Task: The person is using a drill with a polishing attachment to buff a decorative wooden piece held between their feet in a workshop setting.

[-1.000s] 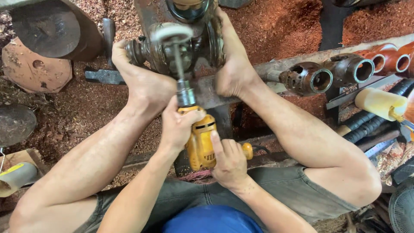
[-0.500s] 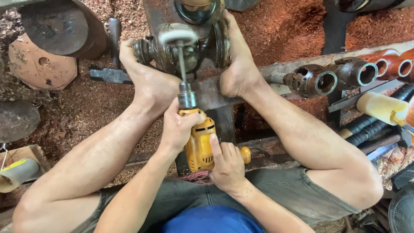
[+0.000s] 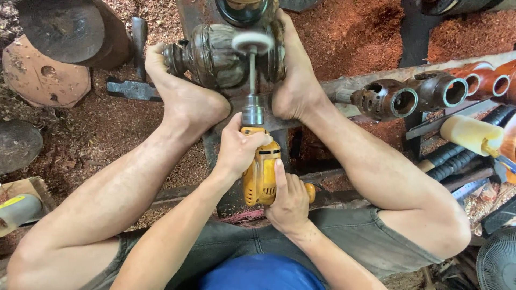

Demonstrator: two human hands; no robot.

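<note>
Hands [image 3: 239, 150] [image 3: 287, 198] around yellow drill [image 3: 260, 172], buffing wheel [image 3: 252, 42] against carved wooden vase [image 3: 215, 53]

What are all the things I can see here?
Drill: one, yellow, centre, held in both hands.
Buffing wheel: one, whitish, on the drill's long shaft, against the carved piece.
Carved wooden piece: one, dark brown, top centre, clamped between the feet.
Turned wooden pieces: several, brown and reddish, in a row on the right.
Round slabs: a few, brown and dark, top left.
Sawdust: reddish, covering the ground.
Fan: one, dark, bottom right corner.
Left hand: grips the drill's front.
Right hand: grips the drill's rear.
Feet: two, bare, bracing the carved piece.
</note>
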